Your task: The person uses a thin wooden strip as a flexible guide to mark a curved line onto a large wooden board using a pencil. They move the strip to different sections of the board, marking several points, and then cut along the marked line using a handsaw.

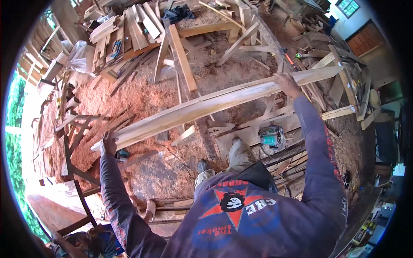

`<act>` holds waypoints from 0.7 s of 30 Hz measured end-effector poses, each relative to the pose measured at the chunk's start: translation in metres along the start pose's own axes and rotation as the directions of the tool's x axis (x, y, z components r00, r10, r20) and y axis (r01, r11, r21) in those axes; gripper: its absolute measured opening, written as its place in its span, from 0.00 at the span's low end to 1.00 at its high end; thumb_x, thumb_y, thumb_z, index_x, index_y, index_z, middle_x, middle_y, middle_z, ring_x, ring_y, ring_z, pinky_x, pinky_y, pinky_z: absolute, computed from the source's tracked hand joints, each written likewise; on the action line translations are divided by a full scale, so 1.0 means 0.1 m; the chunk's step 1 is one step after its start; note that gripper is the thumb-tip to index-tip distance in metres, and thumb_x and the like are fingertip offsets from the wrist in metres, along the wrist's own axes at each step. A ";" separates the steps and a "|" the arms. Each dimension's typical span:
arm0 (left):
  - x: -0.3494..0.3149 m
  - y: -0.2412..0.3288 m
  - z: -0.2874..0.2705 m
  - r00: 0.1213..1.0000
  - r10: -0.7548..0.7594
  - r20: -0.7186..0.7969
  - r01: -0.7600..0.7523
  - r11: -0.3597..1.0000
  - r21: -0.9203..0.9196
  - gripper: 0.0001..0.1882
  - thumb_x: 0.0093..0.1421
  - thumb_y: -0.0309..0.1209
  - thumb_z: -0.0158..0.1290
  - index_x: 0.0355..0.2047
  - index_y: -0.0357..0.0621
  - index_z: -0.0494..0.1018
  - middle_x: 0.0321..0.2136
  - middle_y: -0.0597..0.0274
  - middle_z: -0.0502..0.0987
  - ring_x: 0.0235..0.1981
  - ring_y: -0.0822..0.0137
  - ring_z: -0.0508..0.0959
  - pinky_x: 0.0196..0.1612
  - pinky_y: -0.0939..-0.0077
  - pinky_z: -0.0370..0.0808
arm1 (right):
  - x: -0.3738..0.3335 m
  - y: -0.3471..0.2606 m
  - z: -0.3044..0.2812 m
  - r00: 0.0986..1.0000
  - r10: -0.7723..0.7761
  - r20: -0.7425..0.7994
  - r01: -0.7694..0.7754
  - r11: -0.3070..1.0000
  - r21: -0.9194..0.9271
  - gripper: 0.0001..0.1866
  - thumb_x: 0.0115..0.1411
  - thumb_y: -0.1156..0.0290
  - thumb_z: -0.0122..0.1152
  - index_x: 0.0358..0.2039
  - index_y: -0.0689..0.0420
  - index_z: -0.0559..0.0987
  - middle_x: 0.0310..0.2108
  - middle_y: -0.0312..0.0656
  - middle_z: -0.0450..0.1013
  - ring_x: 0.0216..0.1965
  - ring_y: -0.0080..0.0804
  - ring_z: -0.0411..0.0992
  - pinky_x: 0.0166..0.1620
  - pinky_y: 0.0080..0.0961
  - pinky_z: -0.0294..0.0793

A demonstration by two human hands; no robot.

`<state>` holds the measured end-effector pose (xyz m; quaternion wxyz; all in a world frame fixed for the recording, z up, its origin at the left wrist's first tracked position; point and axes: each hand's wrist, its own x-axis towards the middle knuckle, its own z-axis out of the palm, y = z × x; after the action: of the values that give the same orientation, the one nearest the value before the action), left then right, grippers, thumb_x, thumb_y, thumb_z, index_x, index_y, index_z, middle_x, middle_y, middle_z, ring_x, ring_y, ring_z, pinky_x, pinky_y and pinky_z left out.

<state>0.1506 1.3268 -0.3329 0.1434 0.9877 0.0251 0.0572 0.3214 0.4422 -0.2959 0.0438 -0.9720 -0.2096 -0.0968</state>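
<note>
A long pale wooden board (193, 112) spans the view in front of me, slanting from lower left up to the right. My left hand (109, 144) is closed round the board near its left end. Farther along, toward the right end, my right hand (287, 84) grips its upper edge, the fingers partly hidden. Below the board runs a dark narrow beam (205, 139). A green power tool (271, 137) with a cable rests on a wide plank (228, 139) beside my foot.
Wood shavings (94, 107) cover much of the floor. Stacked planks (133, 30) lie at the far left, and wooden frames (251, 41) stand beyond the board. A teal tool (123, 154) sits near my left hand. Another person's foot (150, 210) shows at lower left.
</note>
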 end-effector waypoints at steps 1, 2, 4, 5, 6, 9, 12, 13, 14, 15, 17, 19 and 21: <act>-0.04 0.00 -0.03 0.999 -0.041 0.028 0.040 0.999 0.023 0.20 0.48 0.18 0.57 0.44 0.42 0.72 0.41 0.49 0.75 0.47 0.45 0.73 0.48 0.55 0.71 | 0.04 -0.06 -0.01 1.000 0.004 -0.001 -0.004 1.000 0.000 0.22 0.60 0.61 0.59 0.52 0.58 0.74 0.50 0.49 0.73 0.54 0.46 0.69 0.58 0.38 0.66; -0.06 -0.03 -0.03 0.995 -0.078 0.057 0.075 0.996 0.047 0.20 0.48 0.18 0.57 0.44 0.42 0.72 0.41 0.49 0.75 0.47 0.45 0.73 0.48 0.55 0.71 | 0.08 -0.19 -0.04 1.000 0.004 0.029 -0.005 0.999 0.038 0.20 0.58 0.66 0.60 0.50 0.58 0.75 0.50 0.50 0.73 0.55 0.46 0.68 0.57 0.39 0.66; -0.21 -0.34 -0.12 0.997 -0.076 0.016 0.076 0.996 0.051 0.21 0.48 0.19 0.57 0.45 0.42 0.72 0.41 0.49 0.74 0.46 0.45 0.73 0.48 0.55 0.71 | 0.23 -0.29 -0.06 0.999 -0.010 0.034 0.007 0.996 0.086 0.18 0.57 0.72 0.60 0.49 0.58 0.75 0.50 0.51 0.73 0.56 0.47 0.67 0.57 0.39 0.66; -0.10 -0.26 -0.04 0.998 -0.064 0.008 0.064 0.997 0.039 0.22 0.48 0.19 0.57 0.46 0.42 0.72 0.41 0.48 0.74 0.46 0.44 0.73 0.48 0.53 0.71 | 0.24 -0.14 -0.01 0.999 0.023 0.046 -0.026 0.997 0.073 0.16 0.56 0.73 0.59 0.46 0.58 0.76 0.47 0.50 0.73 0.53 0.47 0.69 0.55 0.40 0.68; 0.01 -0.17 0.05 0.999 -0.038 0.012 0.038 0.999 0.023 0.22 0.48 0.19 0.57 0.46 0.42 0.72 0.41 0.48 0.74 0.46 0.44 0.73 0.48 0.53 0.71 | 0.20 0.03 0.01 0.997 0.056 0.058 -0.060 0.996 0.061 0.14 0.55 0.74 0.58 0.43 0.58 0.76 0.45 0.48 0.74 0.51 0.47 0.70 0.53 0.40 0.69; -0.15 -0.30 0.01 1.000 0.004 -0.022 0.000 0.985 0.172 0.24 0.49 0.20 0.58 0.48 0.42 0.70 0.42 0.46 0.73 0.46 0.40 0.73 0.47 0.52 0.71 | 0.44 -0.06 -0.04 0.987 -0.044 0.154 0.046 0.999 -0.014 0.07 0.52 0.75 0.57 0.33 0.57 0.75 0.35 0.45 0.74 0.45 0.46 0.70 0.49 0.42 0.69; -0.18 -0.30 0.01 1.000 0.001 0.000 -0.001 0.987 0.159 0.25 0.49 0.21 0.59 0.49 0.40 0.69 0.42 0.45 0.73 0.45 0.41 0.73 0.47 0.52 0.71 | 0.43 0.00 -0.05 0.982 -0.100 0.160 0.114 0.991 -0.075 0.05 0.52 0.74 0.57 0.31 0.56 0.74 0.32 0.44 0.73 0.44 0.46 0.69 0.48 0.42 0.68; -0.12 -0.18 0.06 1.000 -0.002 -0.002 0.002 0.994 0.108 0.25 0.50 0.21 0.59 0.50 0.39 0.69 0.42 0.43 0.74 0.46 0.42 0.73 0.47 0.53 0.71 | 0.38 0.06 -0.06 0.982 -0.140 0.125 0.153 0.983 -0.104 0.05 0.52 0.73 0.56 0.31 0.55 0.75 0.32 0.43 0.73 0.45 0.46 0.69 0.49 0.42 0.67; -0.12 -0.17 0.05 1.000 -0.012 0.000 0.012 0.993 0.113 0.25 0.50 0.21 0.59 0.50 0.39 0.69 0.42 0.43 0.74 0.46 0.42 0.73 0.47 0.53 0.71 | 0.38 0.07 -0.06 0.981 -0.149 0.127 0.162 0.982 -0.096 0.05 0.52 0.73 0.56 0.31 0.55 0.75 0.32 0.43 0.73 0.45 0.46 0.69 0.49 0.42 0.67; -0.13 -0.17 0.06 1.000 0.000 -0.015 0.002 0.993 0.116 0.25 0.50 0.21 0.58 0.51 0.39 0.69 0.42 0.43 0.74 0.46 0.42 0.73 0.48 0.53 0.71 | 0.37 0.07 -0.04 0.980 -0.170 0.105 0.181 0.978 -0.103 0.05 0.52 0.73 0.56 0.30 0.54 0.75 0.32 0.43 0.74 0.45 0.46 0.68 0.50 0.43 0.66; -0.14 -0.19 0.06 1.000 0.000 -0.031 0.005 0.987 0.160 0.23 0.50 0.22 0.58 0.49 0.38 0.70 0.41 0.43 0.75 0.46 0.42 0.74 0.49 0.54 0.70 | 0.39 0.04 -0.04 0.976 -0.187 0.115 0.203 0.969 -0.144 0.05 0.52 0.72 0.56 0.31 0.54 0.76 0.33 0.43 0.74 0.47 0.47 0.67 0.51 0.44 0.64; -0.16 -0.20 0.05 1.000 0.004 -0.024 0.002 0.973 0.231 0.22 0.50 0.22 0.58 0.47 0.39 0.71 0.41 0.44 0.75 0.46 0.43 0.74 0.49 0.55 0.70 | 0.28 -0.03 -0.06 0.977 -0.210 0.030 0.212 0.960 -0.185 0.07 0.53 0.71 0.55 0.33 0.55 0.77 0.34 0.43 0.75 0.46 0.45 0.69 0.52 0.44 0.64; -0.20 -0.15 0.10 0.997 0.029 -0.076 -0.007 0.963 0.270 0.18 0.50 0.23 0.57 0.44 0.42 0.72 0.41 0.47 0.76 0.46 0.47 0.74 0.49 0.58 0.70 | 0.24 -0.05 -0.06 0.965 -0.250 -0.078 0.221 0.938 -0.267 0.10 0.55 0.70 0.53 0.37 0.55 0.78 0.36 0.44 0.77 0.44 0.44 0.71 0.52 0.44 0.63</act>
<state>0.1316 1.3371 -0.3492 0.0061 0.9952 0.0292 0.0935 0.3397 0.4550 -0.2849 -0.0826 -0.9304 -0.3075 -0.1815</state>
